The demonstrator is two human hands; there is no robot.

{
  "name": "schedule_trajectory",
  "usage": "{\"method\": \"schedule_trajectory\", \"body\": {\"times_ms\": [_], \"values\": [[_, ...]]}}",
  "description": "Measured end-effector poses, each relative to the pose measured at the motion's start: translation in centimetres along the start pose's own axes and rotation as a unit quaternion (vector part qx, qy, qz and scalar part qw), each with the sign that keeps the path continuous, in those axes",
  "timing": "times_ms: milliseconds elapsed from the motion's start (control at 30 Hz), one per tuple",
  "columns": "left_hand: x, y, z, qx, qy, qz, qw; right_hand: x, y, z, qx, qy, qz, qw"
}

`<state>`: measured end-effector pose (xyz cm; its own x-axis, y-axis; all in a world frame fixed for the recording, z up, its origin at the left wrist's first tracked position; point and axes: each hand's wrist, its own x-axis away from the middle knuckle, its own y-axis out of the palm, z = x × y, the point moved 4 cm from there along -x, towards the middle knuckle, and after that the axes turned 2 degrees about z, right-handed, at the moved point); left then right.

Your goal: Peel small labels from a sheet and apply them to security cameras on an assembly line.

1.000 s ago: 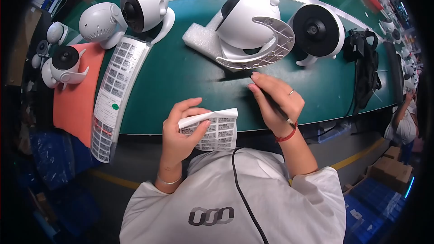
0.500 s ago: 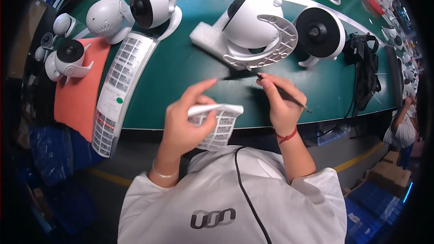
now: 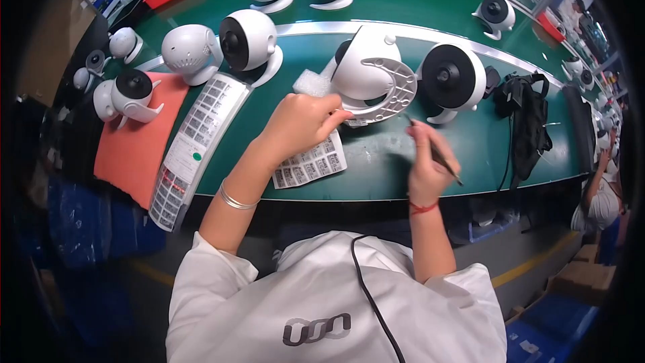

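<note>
My left hand (image 3: pixel 301 125) reaches to the near edge of a white camera (image 3: pixel 366 70), which lies tipped on a white foam block (image 3: pixel 312 83) with its ribbed base facing me. Thumb and forefinger are pinched together at the base's edge; what is between them, if anything, is hidden. A sheet of printed labels (image 3: pixel 312 169) lies on the bench, partly under this hand. To the right, my right hand (image 3: pixel 431 165) is closed round a slim dark pen-like tool (image 3: pixel 440 158), its tip pointing up near the base but apart from it.
Another white camera (image 3: pixel 451 79) with a black front stands right of the tipped one, beside a black pouch with cables (image 3: pixel 531 121). At left lie a long label stack (image 3: pixel 201 141) and an orange sheet (image 3: pixel 134 154) with a camera on it. More cameras (image 3: pixel 247 40) stand behind.
My left hand has moved forward to the camera's base, and the label sheet it held now lies on the bench. My right hand has shifted slightly right with the tool. The view has tilted upward.
</note>
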<state>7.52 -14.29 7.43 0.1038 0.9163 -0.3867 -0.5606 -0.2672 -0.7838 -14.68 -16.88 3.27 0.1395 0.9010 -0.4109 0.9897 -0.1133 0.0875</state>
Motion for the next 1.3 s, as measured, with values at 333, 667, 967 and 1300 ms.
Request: {"method": "schedule_trajectory", "body": {"times_ms": [333,667,967,1300], "values": [[0.9,0.7,-0.5,0.039,-0.038,0.035,0.998,-0.2,1.4,-3.7,0.116,-0.304,-0.237,0.916],[1.0,1.1,-0.4,0.039,-0.017,0.056,0.997,-0.7,4.7,-1.5,0.282,-0.357,-0.260,0.852],[0.8,1.1,0.0,0.027,0.012,0.083,0.996,-1.7,3.8,1.5,0.077,-0.014,-0.254,0.964],[3.7,-1.8,3.1,0.133,-0.108,0.083,0.982,0.4,0.4,-5.2,0.203,-0.478,-0.155,0.840]]}}
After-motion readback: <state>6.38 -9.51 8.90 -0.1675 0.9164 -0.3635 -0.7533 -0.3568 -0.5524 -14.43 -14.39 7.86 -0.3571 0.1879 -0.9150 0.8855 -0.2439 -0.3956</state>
